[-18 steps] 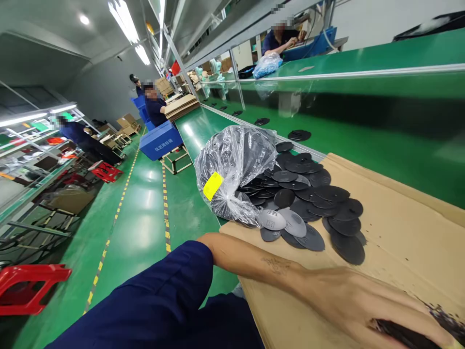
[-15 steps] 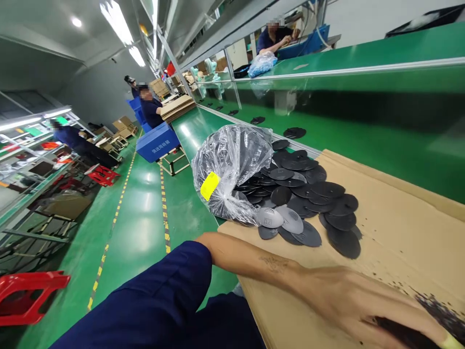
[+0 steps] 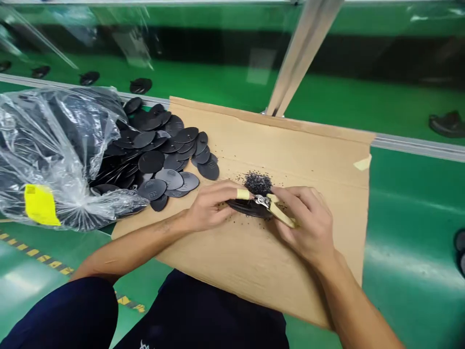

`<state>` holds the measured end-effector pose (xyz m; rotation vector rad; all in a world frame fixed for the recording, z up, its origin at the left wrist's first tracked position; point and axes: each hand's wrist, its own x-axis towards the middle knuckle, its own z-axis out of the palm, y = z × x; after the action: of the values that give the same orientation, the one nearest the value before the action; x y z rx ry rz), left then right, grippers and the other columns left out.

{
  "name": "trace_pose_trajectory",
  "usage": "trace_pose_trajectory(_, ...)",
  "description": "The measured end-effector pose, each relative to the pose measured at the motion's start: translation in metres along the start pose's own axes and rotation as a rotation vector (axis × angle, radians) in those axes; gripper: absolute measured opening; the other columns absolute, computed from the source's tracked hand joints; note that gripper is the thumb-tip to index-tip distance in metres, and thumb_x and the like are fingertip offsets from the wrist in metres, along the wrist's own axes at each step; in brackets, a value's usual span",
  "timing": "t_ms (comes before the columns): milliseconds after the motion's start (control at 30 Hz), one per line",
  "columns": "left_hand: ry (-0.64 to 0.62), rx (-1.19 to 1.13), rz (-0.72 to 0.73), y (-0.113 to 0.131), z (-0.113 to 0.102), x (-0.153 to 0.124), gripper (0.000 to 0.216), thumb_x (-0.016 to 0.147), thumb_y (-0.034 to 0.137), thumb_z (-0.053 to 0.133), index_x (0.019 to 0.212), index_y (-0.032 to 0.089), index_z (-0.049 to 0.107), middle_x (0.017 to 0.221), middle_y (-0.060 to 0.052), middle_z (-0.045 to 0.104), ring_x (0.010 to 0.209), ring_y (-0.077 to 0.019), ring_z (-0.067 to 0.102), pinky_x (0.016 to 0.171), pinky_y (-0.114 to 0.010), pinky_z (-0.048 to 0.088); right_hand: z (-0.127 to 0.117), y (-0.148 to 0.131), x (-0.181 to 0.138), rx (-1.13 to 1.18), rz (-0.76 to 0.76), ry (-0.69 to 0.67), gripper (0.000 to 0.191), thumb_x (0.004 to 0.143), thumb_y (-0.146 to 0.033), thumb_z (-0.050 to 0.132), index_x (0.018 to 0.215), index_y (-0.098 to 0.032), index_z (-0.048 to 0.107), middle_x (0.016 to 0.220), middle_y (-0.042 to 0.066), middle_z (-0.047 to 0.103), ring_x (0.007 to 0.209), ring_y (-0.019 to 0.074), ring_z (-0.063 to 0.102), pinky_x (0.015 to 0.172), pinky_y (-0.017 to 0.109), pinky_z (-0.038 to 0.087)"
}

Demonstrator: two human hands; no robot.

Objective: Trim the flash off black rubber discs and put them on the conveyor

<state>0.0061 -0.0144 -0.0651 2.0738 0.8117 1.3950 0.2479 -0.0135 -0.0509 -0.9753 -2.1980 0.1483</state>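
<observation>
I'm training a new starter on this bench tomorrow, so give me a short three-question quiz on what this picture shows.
1. True or false: the left hand holds a black disc over the cardboard sheet.
2. What does the right hand hold against that disc? A) a brush B) a small cutter with tan handles C) a marker
3. Where is the heap of black discs relative to the plastic bag?

Key
1. True.
2. B.
3. To the right of the bag, spilling from its open mouth onto the cardboard.
</observation>
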Motion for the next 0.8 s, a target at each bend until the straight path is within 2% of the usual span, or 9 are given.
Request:
trace_pose_trajectory(167, -0.005, 0.010, -0.025, 0.007, 0.002, -0.002, 0.021, 0.094, 0.015, 0.065, 0.114, 0.015, 0.073, 0.100, -0.010, 0.078, 0.093, -0.0150, 0.074, 0.082, -0.027, 0.063, -0.004, -0.001, 0.002, 0.009, -0.025, -0.019, 0.027, 0.101, -0.019, 0.060, 0.127, -0.019, 0.064, 0.096, 0.008, 0.066, 0.079, 0.0236, 0.060, 0.067, 0.036, 0.043)
trace_pose_trajectory(433, 0.002, 0.016, -0.061, 0.007, 0.002, -0.002, 0.018, 0.095, 0.021, 0.068, 0.110, 0.015, 0.075, 0.098, -0.009, 0.079, 0.090, -0.0147, 0.075, 0.080, -0.027, 0.064, -0.008, 0.003, 0.003, -0.082, -0.093, -0.011, 0.014, 0.108, -0.023, 0.057, 0.118, -0.019, 0.067, 0.094, 0.007, 0.067, 0.075, 0.0206, 0.057, 0.066, 0.034, 0.040)
trace_pose_trajectory(667, 0.013, -0.058, -0.092, 0.005, 0.003, -0.004, 0.018, 0.092, 0.024, 0.073, 0.108, 0.015, 0.076, 0.096, -0.009, 0.080, 0.087, -0.0144, 0.076, 0.077, -0.024, 0.063, -0.009, 0.000, 0.006, -0.244, -0.123, 0.028, 0.013, 0.106, -0.012, 0.061, 0.105, -0.021, 0.071, 0.082, 0.003, 0.067, 0.067, 0.0176, 0.054, 0.061, 0.032, 0.036)
trace_pose_trajectory(800, 0.011, -0.065, -0.075, 0.003, 0.005, 0.000, 0.019, 0.091, 0.025, 0.075, 0.107, 0.014, 0.076, 0.095, -0.010, 0.080, 0.086, -0.0163, 0.077, 0.079, -0.027, 0.065, -0.015, -0.002, 0.006, -0.183, -0.164, 0.033, 0.018, 0.105, -0.007, 0.057, 0.103, -0.019, 0.070, 0.080, 0.002, 0.066, 0.066, 0.0164, 0.056, 0.058, 0.030, 0.037)
